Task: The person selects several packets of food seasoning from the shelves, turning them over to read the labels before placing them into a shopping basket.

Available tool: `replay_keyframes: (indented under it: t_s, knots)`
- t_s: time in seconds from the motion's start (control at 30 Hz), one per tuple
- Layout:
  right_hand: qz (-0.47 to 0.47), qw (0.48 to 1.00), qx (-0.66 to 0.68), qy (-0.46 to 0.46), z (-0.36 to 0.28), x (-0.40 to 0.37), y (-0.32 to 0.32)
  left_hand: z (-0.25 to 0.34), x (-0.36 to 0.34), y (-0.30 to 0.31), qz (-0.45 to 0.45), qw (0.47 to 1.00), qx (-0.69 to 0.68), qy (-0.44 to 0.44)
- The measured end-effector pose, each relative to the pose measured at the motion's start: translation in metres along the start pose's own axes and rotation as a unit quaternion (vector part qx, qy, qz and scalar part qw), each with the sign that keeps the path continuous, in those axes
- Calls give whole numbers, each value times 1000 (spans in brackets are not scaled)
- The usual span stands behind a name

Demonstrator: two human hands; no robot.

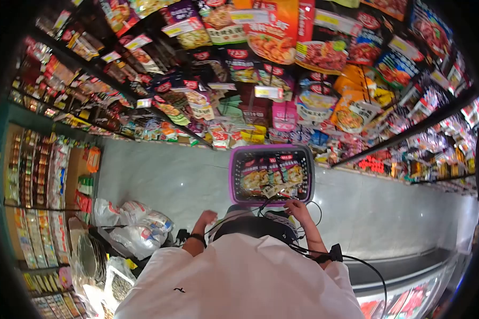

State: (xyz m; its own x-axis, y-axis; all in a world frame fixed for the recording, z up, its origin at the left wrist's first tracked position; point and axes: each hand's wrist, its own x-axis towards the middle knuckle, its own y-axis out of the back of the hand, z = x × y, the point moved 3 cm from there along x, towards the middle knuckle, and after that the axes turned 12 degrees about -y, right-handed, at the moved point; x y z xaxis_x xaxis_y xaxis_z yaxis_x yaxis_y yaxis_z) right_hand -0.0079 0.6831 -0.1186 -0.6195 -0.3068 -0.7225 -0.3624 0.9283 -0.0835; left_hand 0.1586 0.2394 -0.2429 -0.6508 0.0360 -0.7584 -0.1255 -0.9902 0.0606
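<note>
My left hand (207, 217) hangs low beside my knee, fingers loosely bent and nothing visible in them. On the other side, my right hand (296, 208) is right by the near rim of the shopping basket, its fingers slightly apart and holding nothing that shows. The basket (232, 175) is dark inside with a purple rim and stands on the floor in front of my feet. Several seasoning packets (277, 171) with food pictures lie side by side in it. A thin black cable (320, 212) loops beside my right hand.
Hanging packets (271, 34) fill the shelf ahead, with price tags at their edges. Grey floor (159, 170) surrounds the basket. Plastic-wrapped bags (143, 226) sit at left near a jar rack (37, 170). A chiller case (404, 287) stands at lower right.
</note>
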Motion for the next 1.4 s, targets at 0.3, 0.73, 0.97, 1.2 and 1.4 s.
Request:
replay_keyframes:
  t_s: [0.3, 0.73, 0.97, 1.2, 1.4]
  knots:
    - [-81, 996, -44, -7, -35, 44, -49, -28, -98, -15, 149, 984, 97, -31]
    - [-49, 997, -52, -15, -127, 84, -172, 14, -25, 108, -108, 810, 543, -193]
    - [-61, 988, -61, 130, -245, 127, -266, 47, -22, 180, 55, 996, 39, -52]
    - [61, 945, -121, 298, -343, 190, -309, -65, 26, 253, -60, 995, 59, -56]
    - [131, 961, 37, 240, -374, 248, -310, -64, 1, 269, 28, 990, -132, -50]
